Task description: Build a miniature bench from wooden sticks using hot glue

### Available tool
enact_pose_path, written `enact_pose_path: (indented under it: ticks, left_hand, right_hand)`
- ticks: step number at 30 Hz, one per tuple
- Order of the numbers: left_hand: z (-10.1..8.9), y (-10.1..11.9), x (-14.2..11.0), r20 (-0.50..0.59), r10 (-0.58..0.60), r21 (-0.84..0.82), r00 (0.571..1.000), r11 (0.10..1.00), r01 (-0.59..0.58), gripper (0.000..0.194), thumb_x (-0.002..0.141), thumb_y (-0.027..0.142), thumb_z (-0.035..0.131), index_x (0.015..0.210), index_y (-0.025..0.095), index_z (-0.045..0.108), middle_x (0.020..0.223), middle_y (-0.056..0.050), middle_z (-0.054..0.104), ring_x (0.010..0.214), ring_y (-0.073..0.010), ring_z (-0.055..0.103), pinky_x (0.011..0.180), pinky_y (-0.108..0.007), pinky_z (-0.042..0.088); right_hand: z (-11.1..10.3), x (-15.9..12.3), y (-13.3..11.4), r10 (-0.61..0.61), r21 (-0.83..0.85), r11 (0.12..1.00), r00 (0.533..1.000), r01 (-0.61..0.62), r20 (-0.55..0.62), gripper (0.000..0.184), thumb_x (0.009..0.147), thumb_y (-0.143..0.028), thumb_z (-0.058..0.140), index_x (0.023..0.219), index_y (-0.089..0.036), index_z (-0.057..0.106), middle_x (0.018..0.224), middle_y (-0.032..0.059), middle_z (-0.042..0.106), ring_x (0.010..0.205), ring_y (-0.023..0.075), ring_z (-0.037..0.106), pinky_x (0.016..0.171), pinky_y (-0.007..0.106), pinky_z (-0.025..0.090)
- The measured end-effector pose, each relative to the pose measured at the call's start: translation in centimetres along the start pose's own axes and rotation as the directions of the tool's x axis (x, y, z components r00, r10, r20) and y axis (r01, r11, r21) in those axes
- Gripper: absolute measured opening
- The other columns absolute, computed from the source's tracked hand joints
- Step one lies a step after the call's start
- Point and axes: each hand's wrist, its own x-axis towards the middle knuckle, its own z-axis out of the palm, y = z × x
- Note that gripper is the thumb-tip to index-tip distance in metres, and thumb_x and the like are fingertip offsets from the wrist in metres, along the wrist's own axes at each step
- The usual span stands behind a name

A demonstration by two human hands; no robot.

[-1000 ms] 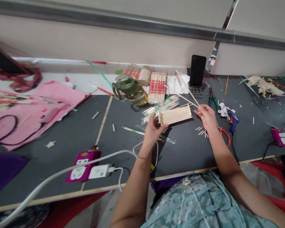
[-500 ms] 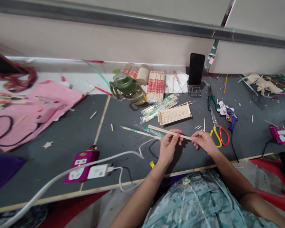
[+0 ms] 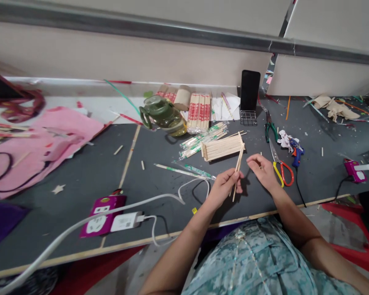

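Observation:
My left hand (image 3: 224,186) is closed around a pair of wooden chopsticks (image 3: 240,156). They stand at a steep slant, their upper ends overlapping the near right corner of a small raft-like frame of sticks (image 3: 223,148). I cannot tell whether they touch it. To the right, my right hand (image 3: 263,171) is apart from the chopsticks, with its fingers loosely bent and nothing seen in them. Scissors (image 3: 281,168) with one yellow and one red handle lie just beyond that hand. Wrapped chopsticks (image 3: 184,171) rest to the left of my left hand.
A green-lidded jug (image 3: 164,114) stands behind, beside bundled chopsticks (image 3: 199,112). A phone (image 3: 250,90) leans upright on a wire stand. Pliers (image 3: 270,129) and a blue glue gun (image 3: 298,156) lie right. A white cable (image 3: 153,199) crosses near a purple power strip (image 3: 109,207).
The chopsticks have swung from nearly level to steeply slanted in my left hand. My right hand has let go of their right end and lifted slightly away. The view has shifted a little.

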Motion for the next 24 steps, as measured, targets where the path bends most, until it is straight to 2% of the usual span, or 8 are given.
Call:
enact_pose_path:
  ticks: [2,4,6,10,14,17,20,24]
  left_hand:
    - [0.4,-0.2,-0.2,0.061,-0.037,-0.015,0.997,0.999,0.038,0.051,0.081,0.067,0.069,0.086,0.017,0.066,0.06,0.002,0.059,0.046,-0.0108,0.054,0.046,-0.021,0.038]
    - [0.5,-0.5,-0.4,0.064,-0.04,-0.007,0.997,0.999,0.04,0.052,0.081,0.068,0.069,0.088,0.016,0.067,0.06,0.003,0.058,0.042,-0.0081,0.049,0.041,-0.02,0.031]
    - [0.3,-0.8,-0.5,0.03,-0.028,-0.012,0.999,1.0,0.028,0.05,0.082,0.065,0.069,0.092,0.015,0.069,0.06,0.003,0.056,0.043,-0.0064,0.045,0.041,-0.018,0.03]
    - [-0.1,-1.3,-0.7,-0.061,-0.009,-0.057,0.998,0.998,0.006,0.043,0.078,0.054,0.079,0.097,0.017,0.07,0.071,0.001,0.063,0.053,-0.0084,0.054,0.049,-0.019,0.043]
    - [0.1,-1.3,-0.4,-0.136,0.011,-0.069,0.991,0.997,-0.021,0.043,0.073,0.052,0.083,0.094,0.016,0.072,0.081,-0.003,0.07,0.062,-0.0119,0.062,0.056,-0.022,0.051]
    - [0.2,-0.9,0.2,-0.195,0.07,0.0,0.978,0.997,-0.071,0.04,0.075,0.05,0.081,0.094,0.017,0.073,0.076,-0.002,0.068,0.056,-0.0108,0.058,0.05,-0.021,0.046]
    - [-0.6,-0.7,0.8,-0.204,0.103,0.088,0.974,0.992,-0.086,0.035,0.078,0.049,0.077,0.089,0.016,0.073,0.066,0.001,0.061,0.051,-0.0105,0.052,0.043,-0.02,0.038]
    - [-2.0,-0.9,1.4,-0.233,0.183,0.249,0.955,0.961,-0.123,0.028,0.079,0.044,0.073,0.084,0.017,0.073,0.066,0.001,0.059,0.054,-0.0115,0.049,0.046,-0.021,0.036]
  right_hand:
    - [0.9,0.5,-0.2,-0.004,0.076,0.997,0.999,0.002,0.032,0.025,0.088,-0.041,0.066,0.099,-0.02,0.072,0.094,0.0033,0.07,0.087,0.018,0.064,0.08,0.03,0.049]
    - [1.5,0.9,-0.3,0.009,0.12,0.993,0.998,-0.016,0.064,0.026,0.087,-0.044,0.067,0.094,-0.02,0.074,0.092,0.0033,0.071,0.083,0.0177,0.065,0.077,0.029,0.05]
    - [1.9,1.3,-0.2,0.05,0.169,0.984,0.996,-0.062,0.074,0.027,0.085,-0.047,0.069,0.083,-0.02,0.072,0.081,0.0017,0.07,0.073,0.0162,0.064,0.07,0.028,0.051]
    - [2.0,1.8,0.0,0.163,0.229,0.96,0.986,-0.162,0.016,0.033,0.078,-0.053,0.075,0.079,-0.021,0.068,0.064,-0.0012,0.064,0.057,0.0141,0.06,0.058,0.027,0.051]
    - [2.5,1.5,0.1,0.217,0.223,0.946,0.971,-0.235,0.105,0.036,0.076,-0.056,0.075,0.083,-0.021,0.068,0.062,-0.0008,0.066,0.056,0.0157,0.063,0.056,0.028,0.054]
    - [2.6,1.3,0.3,0.206,0.212,0.949,0.968,-0.233,0.142,0.033,0.077,-0.053,0.074,0.085,-0.022,0.068,0.069,0.0004,0.069,0.061,0.0178,0.068,0.059,0.029,0.056]
    - [1.3,1.2,0.7,0.158,0.109,0.981,0.986,-0.163,0.057,0.025,0.086,-0.047,0.066,0.087,-0.022,0.069,0.077,0.0021,0.072,0.071,0.0193,0.071,0.067,0.03,0.057]
    - [-1.2,1.1,1.2,-0.017,-0.218,0.976,0.993,-0.009,-0.115,0.023,0.096,-0.038,0.054,0.087,-0.023,0.069,0.089,0.0066,0.074,0.091,0.0225,0.07,0.085,0.035,0.055]
